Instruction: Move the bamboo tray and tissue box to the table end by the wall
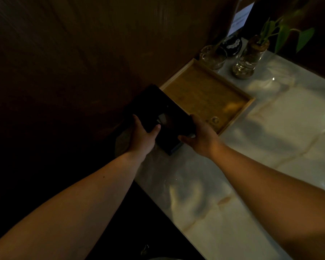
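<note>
A black tissue box with a pale slot on top sits at the near-left end of the marble table, against the dark wooden wall. My left hand grips its left side, thumb on top. My right hand holds its right near corner. Just behind the box, touching it, lies the empty bamboo tray, its long side against the wall. A small round mark shows at the tray's near corner.
Beyond the tray stand a low glass jar, a tall glass vase with a green plant, a dark round container and a paper sign. The table's left edge drops off into dark floor.
</note>
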